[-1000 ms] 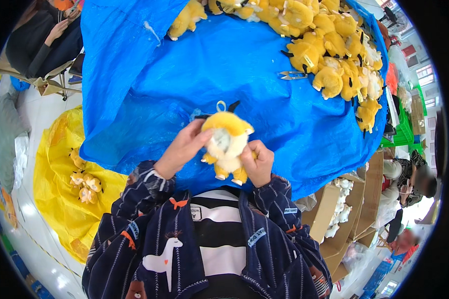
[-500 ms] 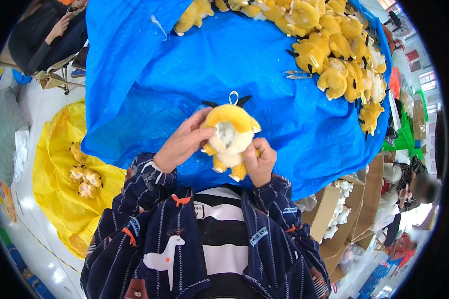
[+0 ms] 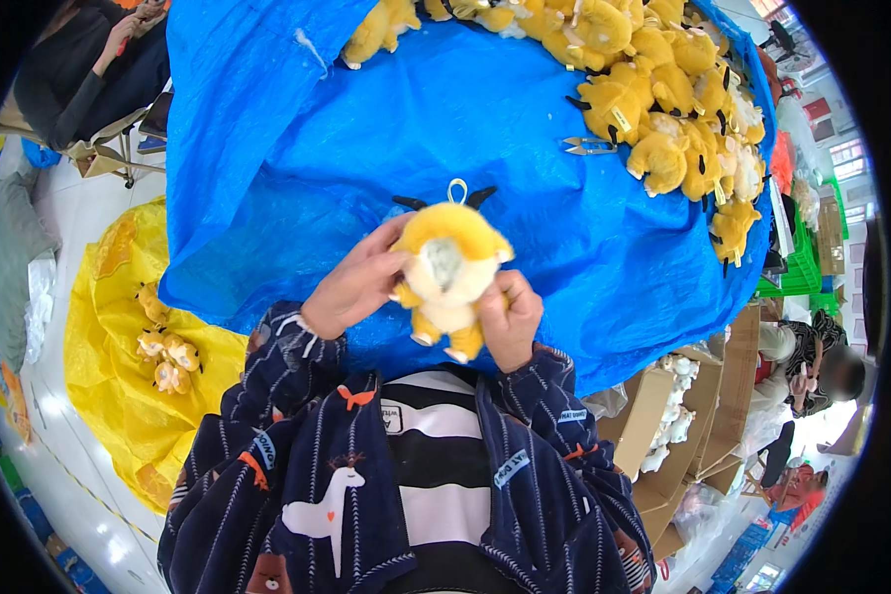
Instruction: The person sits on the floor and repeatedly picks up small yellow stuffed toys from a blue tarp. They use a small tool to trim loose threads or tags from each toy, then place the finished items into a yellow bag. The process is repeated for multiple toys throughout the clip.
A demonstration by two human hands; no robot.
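From where I stand, the yellow plush toy (image 3: 450, 305) is right between the person's two hands, held up over the near edge of the blue surface (image 3: 366, 129), about the middle of that edge. Its long axis runs near to far: head and pale loop (image 3: 456, 190) toward the far edge, feet toward the person's chest, with a slight lean. Both hands are closed on it. The left hand (image 3: 356, 282) grips the head's side, thumb by the rim of a greyish opening (image 3: 446, 265) in the face; the right hand (image 3: 512, 319) pinches the opposite side lower down, so it is the nearer one to the legs.

More yellow toys (image 3: 663, 89) are heaped along the far edge and into the far right corner, with small metal snips (image 3: 590, 147) lying just beside the heap. Off the left edge, lower down, a yellow sheet (image 3: 104, 396) carries a little cluster of similar toys (image 3: 173, 366). Past the near right corner stands an open cardboard box (image 3: 629, 436) with white fluffy pieces (image 3: 675, 416) in it. A green crate (image 3: 802, 259) sits beyond the right edge; I can't tell what's inside
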